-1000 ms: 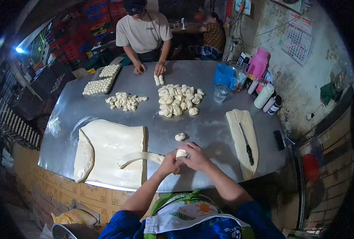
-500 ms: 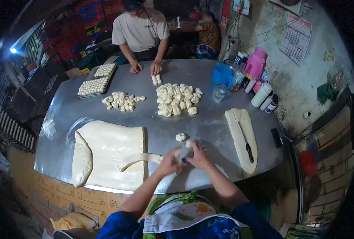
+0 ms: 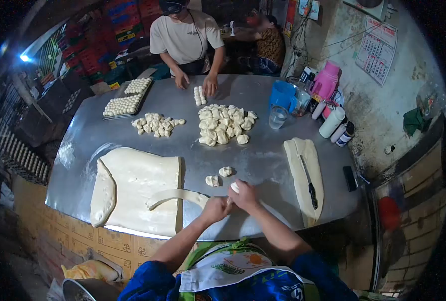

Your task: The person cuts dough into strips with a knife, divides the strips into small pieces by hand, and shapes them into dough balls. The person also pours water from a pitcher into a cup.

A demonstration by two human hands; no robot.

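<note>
My left hand (image 3: 216, 208) is closed at the end of a long dough strip (image 3: 177, 194), which curves back over a thick dough sheet (image 3: 137, 190). Against it, my right hand (image 3: 244, 195) is closed round a lump of dough (image 3: 234, 187), only part of which shows between the fingers. Just beyond my hands lie two loose dough pieces, a nearer one (image 3: 212, 180) and a farther one (image 3: 226, 171). Farther back is a big heap of dough pieces (image 3: 225, 124). A smaller dough pile (image 3: 157, 125) sits to its left.
On the right, a knife (image 3: 309, 183) rests on a long dough slab (image 3: 298, 155). Behind it stand a blue pitcher (image 3: 282, 95), a clear cup (image 3: 278, 118) and bottles (image 3: 332, 122). A co-worker (image 3: 188, 42) handles dough balls (image 3: 199, 95) across the metal table (image 3: 263, 155); trays of balls (image 3: 122, 106) stand far left.
A second dough piece now lies on the table near the first. The grey blade-like tool between my hands no longer shows, and my hands have come together. The co-worker's hand has shifted off the dough balls.
</note>
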